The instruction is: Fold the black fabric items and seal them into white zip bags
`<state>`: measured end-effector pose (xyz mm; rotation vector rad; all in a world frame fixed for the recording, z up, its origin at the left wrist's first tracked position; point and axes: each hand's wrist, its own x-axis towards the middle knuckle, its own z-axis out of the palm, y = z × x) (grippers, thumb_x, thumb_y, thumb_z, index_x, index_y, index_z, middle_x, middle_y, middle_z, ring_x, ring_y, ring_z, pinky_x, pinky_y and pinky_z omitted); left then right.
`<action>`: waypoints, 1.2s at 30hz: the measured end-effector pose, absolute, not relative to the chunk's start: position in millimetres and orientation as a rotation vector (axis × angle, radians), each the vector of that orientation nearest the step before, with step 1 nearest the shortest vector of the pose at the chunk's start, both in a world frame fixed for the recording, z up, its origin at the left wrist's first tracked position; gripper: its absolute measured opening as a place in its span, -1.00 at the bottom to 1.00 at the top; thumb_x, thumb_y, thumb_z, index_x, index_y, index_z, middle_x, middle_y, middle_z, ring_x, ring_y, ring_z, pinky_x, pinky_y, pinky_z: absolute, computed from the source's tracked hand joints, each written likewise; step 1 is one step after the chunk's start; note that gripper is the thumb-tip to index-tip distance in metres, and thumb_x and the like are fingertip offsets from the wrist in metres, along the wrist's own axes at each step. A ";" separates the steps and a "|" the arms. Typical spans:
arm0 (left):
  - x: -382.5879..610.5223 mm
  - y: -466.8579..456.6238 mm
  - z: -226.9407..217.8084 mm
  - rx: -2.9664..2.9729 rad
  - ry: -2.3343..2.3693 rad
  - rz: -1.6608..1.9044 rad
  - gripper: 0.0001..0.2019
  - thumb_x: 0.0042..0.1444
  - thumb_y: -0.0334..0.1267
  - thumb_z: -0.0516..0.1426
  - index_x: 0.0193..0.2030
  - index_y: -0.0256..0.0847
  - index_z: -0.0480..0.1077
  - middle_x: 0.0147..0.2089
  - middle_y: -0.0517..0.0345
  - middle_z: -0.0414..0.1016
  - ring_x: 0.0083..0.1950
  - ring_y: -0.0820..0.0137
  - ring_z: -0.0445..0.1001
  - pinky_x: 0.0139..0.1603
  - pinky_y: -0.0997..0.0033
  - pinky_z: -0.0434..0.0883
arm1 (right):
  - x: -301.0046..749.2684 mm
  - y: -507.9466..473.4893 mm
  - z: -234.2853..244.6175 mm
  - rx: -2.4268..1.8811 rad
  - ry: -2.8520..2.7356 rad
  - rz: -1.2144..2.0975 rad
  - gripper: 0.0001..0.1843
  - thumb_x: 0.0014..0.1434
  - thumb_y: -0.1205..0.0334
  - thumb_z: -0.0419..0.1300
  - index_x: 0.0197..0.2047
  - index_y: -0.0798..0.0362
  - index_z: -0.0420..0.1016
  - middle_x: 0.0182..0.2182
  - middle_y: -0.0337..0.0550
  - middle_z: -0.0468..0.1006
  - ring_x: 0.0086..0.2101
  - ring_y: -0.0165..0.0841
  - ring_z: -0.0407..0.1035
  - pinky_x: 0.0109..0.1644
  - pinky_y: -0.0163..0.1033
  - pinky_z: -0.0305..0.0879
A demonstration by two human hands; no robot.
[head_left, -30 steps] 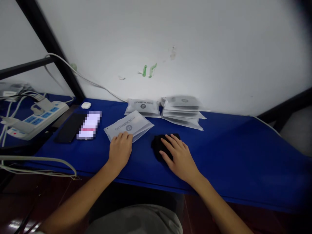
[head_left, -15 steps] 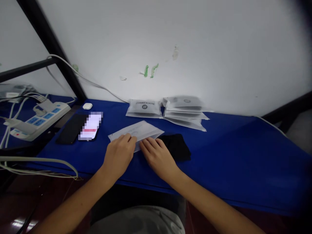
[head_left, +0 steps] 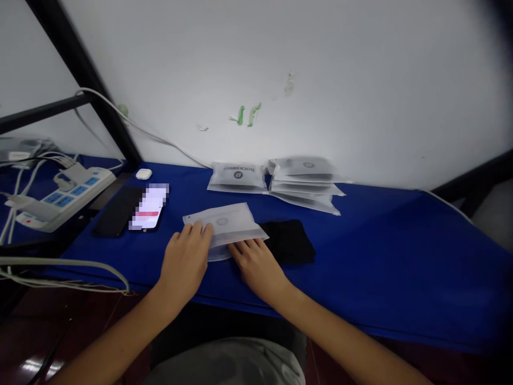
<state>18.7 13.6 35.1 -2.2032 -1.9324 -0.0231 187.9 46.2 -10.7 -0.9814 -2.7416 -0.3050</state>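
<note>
Here, at a blue surface [head_left: 385, 256] against a white wall [head_left: 360, 80], a person's left hand [head_left: 185, 259] grips a frosted bag [head_left: 228, 225] by its near left side, fingers bent close together. The right hand [head_left: 258, 267] meets the bag's parted near edge, fingertips tucked beneath the upper layer; whether they pinch anything cannot be told. The bag lies in front of the person, a round gray logo facing up. A folded black cloth [head_left: 290, 240] rests just right of it. Behind, a filled bag [head_left: 237, 179] sits beside a fanned stack of bags [head_left: 304, 179]. At left are a lit phone [head_left: 150, 208], a small white case [head_left: 144, 174] and a power strip [head_left: 68, 199].
</note>
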 end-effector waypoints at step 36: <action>16.0 31.6 16.6 -2.208 -1.705 -0.333 -0.77 0.27 -0.28 -0.01 -0.31 -0.19 0.44 -0.39 0.17 0.46 -0.38 0.38 0.48 -0.58 0.44 0.08 | 271.5 53.8 -7.1 -1.383 -2.471 -0.211 -0.57 0.28 0.16 0.03 0.14 0.19 0.37 0.12 0.15 0.40 0.14 -0.02 0.24 0.14 0.12 0.28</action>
